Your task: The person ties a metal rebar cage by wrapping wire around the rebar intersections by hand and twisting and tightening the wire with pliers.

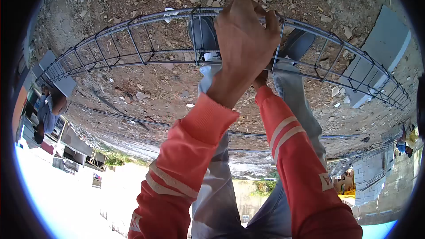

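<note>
A long rebar cage [148,57] of thin steel bars and square stirrups stretches across the view in front of my shins. My left hand [243,40] is over its middle, back of the hand toward me. Its fingers are curled at the far top bar, and what they may hold is too small to make out. Most of my right hand [261,79] is hidden behind my left hand and wrist, close to the near bars; its fingers do not show. My dark shoes [299,44] stand on the ground at the cage.
Stony dirt ground [168,88] lies around me. Grey panels [376,53] lie beneath the cage's right end, with another panel [55,73] at the left end. One person [48,106] is at the far left, another [405,141] at the far right. Long bars [248,135] lie behind my legs.
</note>
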A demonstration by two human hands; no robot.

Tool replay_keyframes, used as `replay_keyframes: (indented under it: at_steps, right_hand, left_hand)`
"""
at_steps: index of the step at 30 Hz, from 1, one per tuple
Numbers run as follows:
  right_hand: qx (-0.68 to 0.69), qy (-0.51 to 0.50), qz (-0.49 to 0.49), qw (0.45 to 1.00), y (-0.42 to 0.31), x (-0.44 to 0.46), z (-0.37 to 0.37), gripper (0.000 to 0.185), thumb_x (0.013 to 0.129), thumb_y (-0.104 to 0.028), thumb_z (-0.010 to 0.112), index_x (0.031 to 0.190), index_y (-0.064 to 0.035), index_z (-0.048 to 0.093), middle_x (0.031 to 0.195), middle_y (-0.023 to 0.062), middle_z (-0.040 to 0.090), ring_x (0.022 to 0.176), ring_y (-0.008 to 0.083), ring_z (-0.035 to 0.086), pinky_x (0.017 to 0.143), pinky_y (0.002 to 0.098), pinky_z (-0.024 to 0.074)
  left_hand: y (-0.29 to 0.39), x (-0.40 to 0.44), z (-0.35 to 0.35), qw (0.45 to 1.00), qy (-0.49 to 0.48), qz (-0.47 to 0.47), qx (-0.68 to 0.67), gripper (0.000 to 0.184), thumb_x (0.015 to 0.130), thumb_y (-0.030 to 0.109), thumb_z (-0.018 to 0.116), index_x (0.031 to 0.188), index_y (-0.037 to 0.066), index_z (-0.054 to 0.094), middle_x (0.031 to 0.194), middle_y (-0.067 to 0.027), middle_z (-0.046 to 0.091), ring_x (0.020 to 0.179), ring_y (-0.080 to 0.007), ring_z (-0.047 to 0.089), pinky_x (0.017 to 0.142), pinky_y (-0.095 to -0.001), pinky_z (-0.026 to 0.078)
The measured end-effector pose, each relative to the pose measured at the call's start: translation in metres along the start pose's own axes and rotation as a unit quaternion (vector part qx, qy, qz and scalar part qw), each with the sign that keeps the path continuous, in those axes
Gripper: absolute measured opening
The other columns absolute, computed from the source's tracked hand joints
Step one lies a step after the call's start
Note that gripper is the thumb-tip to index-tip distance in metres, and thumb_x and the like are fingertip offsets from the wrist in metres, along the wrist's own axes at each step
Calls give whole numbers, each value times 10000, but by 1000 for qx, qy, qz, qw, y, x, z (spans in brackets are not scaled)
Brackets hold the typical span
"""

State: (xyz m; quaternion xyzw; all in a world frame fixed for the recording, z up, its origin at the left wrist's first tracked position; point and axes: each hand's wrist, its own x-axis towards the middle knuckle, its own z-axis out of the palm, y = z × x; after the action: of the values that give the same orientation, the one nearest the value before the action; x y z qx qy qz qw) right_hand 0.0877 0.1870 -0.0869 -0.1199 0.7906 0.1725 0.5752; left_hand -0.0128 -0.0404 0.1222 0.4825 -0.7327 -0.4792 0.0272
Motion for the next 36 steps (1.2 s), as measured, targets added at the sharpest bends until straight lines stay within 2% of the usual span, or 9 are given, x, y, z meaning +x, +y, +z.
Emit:
replay_keyframes:
  at_steps: [3,9,13,16,23,27,32,33,36]
  right_hand:
    - [3,12,18,1000,1,20,18,596,860,-531,620,1124,4,619,1098,208,661,982,356,652,844,441,536]
    - [45,1,-5,999,26,19,24,554,871,-511,613,1095,-5,622,1040,175,665,926,316,654,810,413,538]
    - [119,-39,-45,991,50,-4,25,526,879,-498,608,1076,-10,623,1002,153,668,889,290,656,788,395,539]
    - [224,-94,-83,966,57,-22,14,506,885,-488,604,1062,-15,624,973,136,671,861,271,657,771,382,540]
    - [544,-412,-54,729,32,-112,-68,460,899,-465,595,1029,-24,627,905,98,676,797,225,659,731,350,543]
    - [507,-609,-11,610,49,-187,-153,182,941,-270,571,1002,-99,559,789,-4,533,599,73,453,521,234,358]
    - [144,-358,-257,886,59,-245,-286,347,834,-6,582,1166,-31,484,782,58,573,621,164,540,529,309,409]
    - [5,-232,-365,902,68,-244,-306,383,834,-4,567,1203,-19,462,794,89,593,646,223,593,557,349,440]
    - [-235,-26,-358,903,74,-221,-366,462,824,2,544,1275,-14,445,932,170,615,867,378,634,697,443,486]
  left_hand:
    - [-15,-31,2,981,-132,-123,-74,431,820,232,741,1129,-22,580,955,-189,685,947,-272,684,811,-366,535]
    - [-45,-53,59,995,-27,-2,-94,345,852,186,695,1056,-58,561,1057,-233,615,915,-320,660,729,-407,550]
    - [-39,-42,79,992,-30,-48,-114,397,838,189,707,1104,-55,542,1038,-231,587,924,-348,636,725,-432,551]
    - [-54,-42,91,971,-125,134,154,424,816,181,712,1129,-39,529,1038,-231,570,938,-368,626,708,-444,553]
    - [-55,-25,41,994,-105,-13,-39,785,751,345,758,1329,-78,435,1215,-280,570,1176,-441,544,1017,-471,449]
    - [-57,-11,19,914,-286,-213,-196,1034,715,474,800,1421,-116,328,1392,-307,486,1272,-382,521,1049,-406,434]
    - [-58,-17,48,939,-275,-163,-127,1084,654,476,827,1413,-113,324,1348,-308,521,1208,-420,562,1018,-430,461]
    - [-56,-20,59,938,-269,-166,-139,1084,654,476,827,1413,-113,324,1348,-308,521,1208,-420,562,1018,-430,461]
    - [-43,-22,88,961,-143,-174,-159,801,721,409,785,1285,-79,493,1248,-301,588,1174,-425,582,1018,-443,460]
